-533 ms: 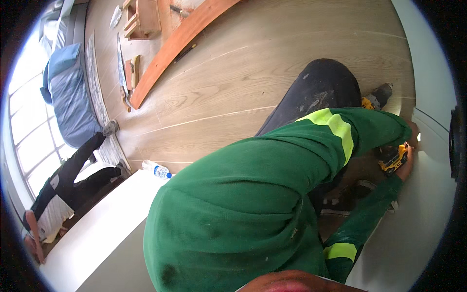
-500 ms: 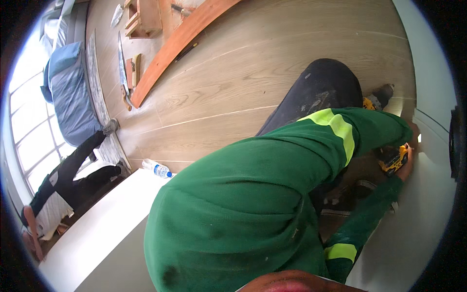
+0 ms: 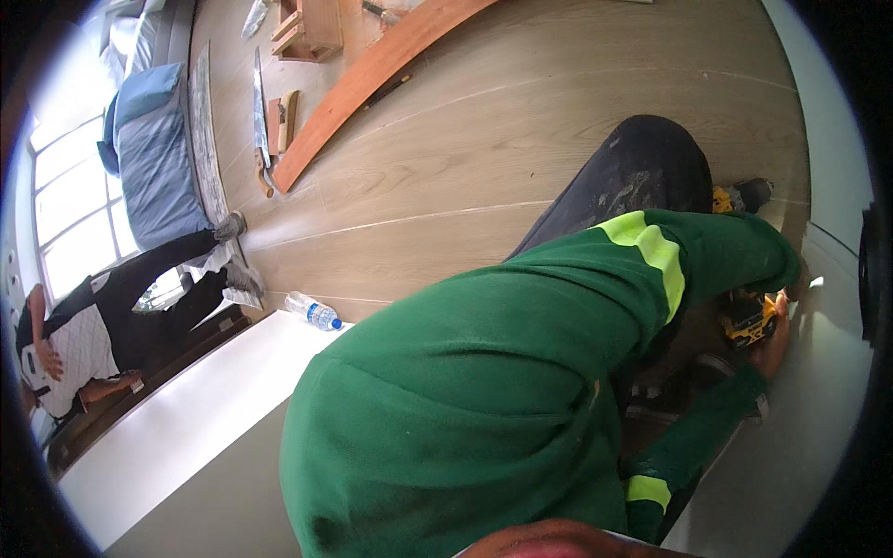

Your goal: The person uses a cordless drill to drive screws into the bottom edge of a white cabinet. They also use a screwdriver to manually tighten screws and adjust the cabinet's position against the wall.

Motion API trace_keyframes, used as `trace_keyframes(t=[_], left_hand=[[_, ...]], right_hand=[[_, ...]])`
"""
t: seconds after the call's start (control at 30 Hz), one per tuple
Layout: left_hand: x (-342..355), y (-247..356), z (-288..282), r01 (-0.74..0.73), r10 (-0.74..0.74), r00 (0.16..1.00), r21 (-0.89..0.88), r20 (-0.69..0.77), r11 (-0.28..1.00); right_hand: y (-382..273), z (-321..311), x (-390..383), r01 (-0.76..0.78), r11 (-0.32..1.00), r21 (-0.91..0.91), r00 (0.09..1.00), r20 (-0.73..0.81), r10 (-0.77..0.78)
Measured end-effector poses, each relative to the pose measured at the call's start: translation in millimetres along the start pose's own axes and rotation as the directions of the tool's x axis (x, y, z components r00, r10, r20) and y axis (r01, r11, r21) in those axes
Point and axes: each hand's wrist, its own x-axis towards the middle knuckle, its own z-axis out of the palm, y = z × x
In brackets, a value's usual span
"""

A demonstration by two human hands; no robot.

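My right hand is closed on a yellow-and-black cordless drill, low against the pale panel at the right. The drill's front end is hidden behind my left sleeve, and a small bright spot of light shows on the panel beside it. My left hand reaches to the same place; only a sliver of it shows past the green cuff, and its fingers are hidden. Beyond my left forearm, a second yellow-and-grey power tool lies on the floor by my knee.
On the wood floor lie a long reddish-brown board, a handsaw, a wooden block and a wooden box. A water bottle lies by a white panel. Another person is at the far left.
My view has shifted slightly, moving the floor things rightward and up. The other person's torso and hand show more fully. My right hand stays on the drill by the panel.
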Motion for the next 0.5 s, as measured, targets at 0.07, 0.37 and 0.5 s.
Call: trace_keyframes(t=[0.07,0.37,0.5], left_hand=[[9.9,-15.2,-15.5,0.008,-0.001,0.994,0.059,-0.106,0.998],[-290.3,-55.1,-125.5,-0.59,0.096,0.795,-0.728,-0.599,0.348],[-424.9,-140.7,-70.1,-0.732,-0.288,0.498,-0.574,-0.818,0.367]], right_hand=[[-17.1,15.9,-6.1,-0.015,0.995,0.096,0.999,0.049,0.011],[53.6,-111.4,27.9,0.3,0.775,-0.555,0.904,-0.093,-0.417],[54.9,-137.0,55.3,0.126,0.617,-0.777,0.872,-0.21,-0.443]])
